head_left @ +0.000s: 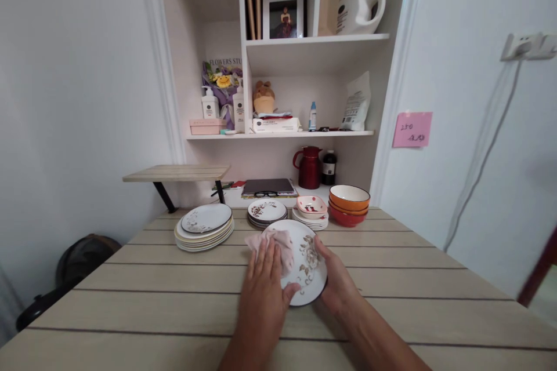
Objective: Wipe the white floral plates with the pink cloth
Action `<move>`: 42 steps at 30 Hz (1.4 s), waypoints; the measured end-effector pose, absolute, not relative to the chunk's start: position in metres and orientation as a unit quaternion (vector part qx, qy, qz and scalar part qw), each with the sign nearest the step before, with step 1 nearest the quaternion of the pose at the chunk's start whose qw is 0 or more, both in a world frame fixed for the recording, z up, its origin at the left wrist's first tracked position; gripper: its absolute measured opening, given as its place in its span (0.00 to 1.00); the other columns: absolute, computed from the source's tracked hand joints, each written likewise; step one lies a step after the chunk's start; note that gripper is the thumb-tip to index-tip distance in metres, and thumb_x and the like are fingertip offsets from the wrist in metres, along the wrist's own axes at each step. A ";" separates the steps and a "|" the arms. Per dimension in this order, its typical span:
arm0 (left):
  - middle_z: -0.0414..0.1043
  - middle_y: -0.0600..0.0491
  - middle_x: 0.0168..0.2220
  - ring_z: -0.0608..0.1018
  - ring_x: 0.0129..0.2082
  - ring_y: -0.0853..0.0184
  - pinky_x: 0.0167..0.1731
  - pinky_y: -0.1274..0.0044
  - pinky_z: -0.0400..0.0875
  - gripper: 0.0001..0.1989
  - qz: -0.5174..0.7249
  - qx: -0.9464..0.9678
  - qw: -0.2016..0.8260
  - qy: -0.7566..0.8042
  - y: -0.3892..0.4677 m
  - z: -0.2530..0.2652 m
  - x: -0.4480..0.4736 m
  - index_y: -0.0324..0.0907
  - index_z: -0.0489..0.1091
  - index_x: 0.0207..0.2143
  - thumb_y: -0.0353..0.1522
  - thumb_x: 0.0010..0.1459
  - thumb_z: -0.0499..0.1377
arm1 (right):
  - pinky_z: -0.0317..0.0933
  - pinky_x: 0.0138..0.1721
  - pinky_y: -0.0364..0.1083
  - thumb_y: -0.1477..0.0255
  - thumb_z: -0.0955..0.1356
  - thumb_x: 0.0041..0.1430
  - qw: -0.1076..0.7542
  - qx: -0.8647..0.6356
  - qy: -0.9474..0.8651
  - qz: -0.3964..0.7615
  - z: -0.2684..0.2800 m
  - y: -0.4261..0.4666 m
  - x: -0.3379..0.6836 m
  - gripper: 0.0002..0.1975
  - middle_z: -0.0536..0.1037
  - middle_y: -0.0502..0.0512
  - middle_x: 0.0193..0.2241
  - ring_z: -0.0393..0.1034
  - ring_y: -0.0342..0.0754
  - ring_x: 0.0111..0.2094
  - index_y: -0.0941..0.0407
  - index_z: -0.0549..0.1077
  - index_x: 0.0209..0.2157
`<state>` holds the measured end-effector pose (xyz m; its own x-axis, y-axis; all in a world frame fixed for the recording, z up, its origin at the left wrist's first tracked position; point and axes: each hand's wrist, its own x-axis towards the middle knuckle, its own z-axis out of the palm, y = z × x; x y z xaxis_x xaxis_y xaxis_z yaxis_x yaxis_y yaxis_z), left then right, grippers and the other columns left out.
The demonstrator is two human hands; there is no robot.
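A white plate [303, 269] with a brown floral pattern and a dark rim is tilted up over the table's front middle. My right hand [338, 281] grips its right edge, thumb on the face and the other fingers hidden behind. Across the plate's left side, my left hand [266, 284] holds a pale pink cloth [282, 246] pressed to the surface, its fingers extended over the cloth and its thumb near the lower rim.
Behind stand a stack of large plates [204, 235], smaller floral plates [266, 213], small dishes topped by a pink-dotted bowl [311, 207], and orange and red bowls [348, 206]. A raised wooden shelf [176, 173] is at left. A red jug [309, 168] stands farther back.
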<state>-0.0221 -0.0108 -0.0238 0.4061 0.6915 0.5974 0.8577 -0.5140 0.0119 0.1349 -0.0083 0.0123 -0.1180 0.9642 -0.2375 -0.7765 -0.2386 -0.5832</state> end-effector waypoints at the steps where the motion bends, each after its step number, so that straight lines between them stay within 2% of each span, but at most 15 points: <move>1: 0.50 0.42 0.66 0.54 0.66 0.53 0.61 0.58 0.57 0.36 -0.274 -0.833 0.154 -0.456 -0.013 -0.024 -0.019 0.35 0.52 0.64 0.43 0.59 0.57 | 0.64 0.51 0.55 0.59 0.65 0.59 0.600 -0.290 -0.157 0.729 0.013 -0.007 0.138 0.25 0.82 0.63 0.38 0.77 0.57 0.41 0.63 0.72 0.50; 10: 0.43 0.45 0.68 0.49 0.67 0.56 0.62 0.63 0.54 0.43 -0.252 -0.901 0.102 -0.339 -0.029 -0.028 -0.011 0.39 0.42 0.67 0.51 0.58 0.53 | 0.67 0.48 0.52 0.61 0.66 0.60 0.608 -0.292 -0.137 0.725 0.013 -0.005 0.141 0.19 0.83 0.63 0.34 0.78 0.55 0.39 0.63 0.76 0.42; 14: 0.43 0.46 0.68 0.48 0.68 0.58 0.63 0.63 0.51 0.40 -0.253 -0.910 0.082 -0.319 -0.025 -0.022 -0.017 0.41 0.38 0.67 0.49 0.61 0.49 | 0.67 0.47 0.50 0.62 0.66 0.59 0.580 -0.286 -0.124 0.753 0.004 -0.005 0.128 0.17 0.83 0.62 0.34 0.78 0.53 0.37 0.62 0.76 0.39; 18: 0.44 0.47 0.68 0.49 0.67 0.58 0.63 0.60 0.50 0.35 -0.274 -0.889 0.074 -0.360 -0.014 -0.020 -0.026 0.43 0.40 0.67 0.46 0.64 0.45 | 0.66 0.48 0.53 0.61 0.68 0.57 0.584 -0.321 -0.139 0.733 -0.001 -0.005 0.124 0.20 0.83 0.60 0.36 0.78 0.54 0.37 0.61 0.75 0.45; 23: 0.47 0.40 0.67 0.50 0.67 0.53 0.62 0.56 0.51 0.37 -0.284 -0.861 0.098 -0.410 -0.007 -0.028 -0.031 0.37 0.46 0.66 0.49 0.62 0.48 | 0.65 0.50 0.54 0.62 0.67 0.59 0.595 -0.308 -0.167 0.723 0.003 -0.004 0.133 0.23 0.82 0.63 0.40 0.77 0.56 0.42 0.62 0.72 0.50; 31: 0.54 0.40 0.65 0.54 0.66 0.55 0.62 0.63 0.56 0.41 -0.301 -0.904 0.100 -0.287 -0.026 -0.029 -0.014 0.34 0.54 0.63 0.54 0.58 0.47 | 0.66 0.49 0.54 0.63 0.65 0.60 0.632 -0.302 -0.157 0.696 0.007 0.003 0.149 0.20 0.82 0.63 0.37 0.77 0.55 0.42 0.63 0.74 0.46; 34: 0.53 0.42 0.65 0.54 0.66 0.56 0.63 0.61 0.53 0.39 -0.293 -0.910 0.084 -0.283 -0.026 -0.026 -0.015 0.37 0.53 0.64 0.53 0.59 0.47 | 0.67 0.48 0.52 0.62 0.66 0.59 0.620 -0.299 -0.142 0.712 0.004 0.001 0.138 0.17 0.83 0.63 0.33 0.78 0.55 0.39 0.63 0.75 0.41; 36: 0.51 0.46 0.66 0.52 0.67 0.57 0.64 0.58 0.49 0.35 -0.277 -0.912 0.069 -0.294 -0.022 -0.024 -0.020 0.41 0.50 0.65 0.50 0.61 0.47 | 0.67 0.47 0.52 0.61 0.65 0.60 0.597 -0.282 -0.141 0.738 0.003 -0.002 0.129 0.19 0.83 0.64 0.34 0.78 0.54 0.39 0.63 0.75 0.39; 39: 0.49 0.52 0.67 0.50 0.67 0.58 0.63 0.54 0.46 0.31 -0.258 -0.907 0.058 -0.327 -0.013 -0.020 -0.030 0.49 0.45 0.66 0.46 0.64 0.46 | 0.68 0.47 0.51 0.61 0.65 0.60 0.602 -0.276 -0.149 0.734 0.003 -0.005 0.118 0.18 0.83 0.61 0.35 0.78 0.52 0.37 0.62 0.75 0.41; 42: 0.50 0.53 0.67 0.50 0.67 0.58 0.63 0.54 0.48 0.28 -0.269 -0.876 0.082 -0.392 -0.005 -0.018 -0.037 0.49 0.48 0.65 0.43 0.65 0.47 | 0.67 0.47 0.51 0.62 0.65 0.60 0.612 -0.272 -0.154 0.726 0.003 -0.004 0.117 0.20 0.83 0.62 0.35 0.78 0.52 0.37 0.63 0.74 0.45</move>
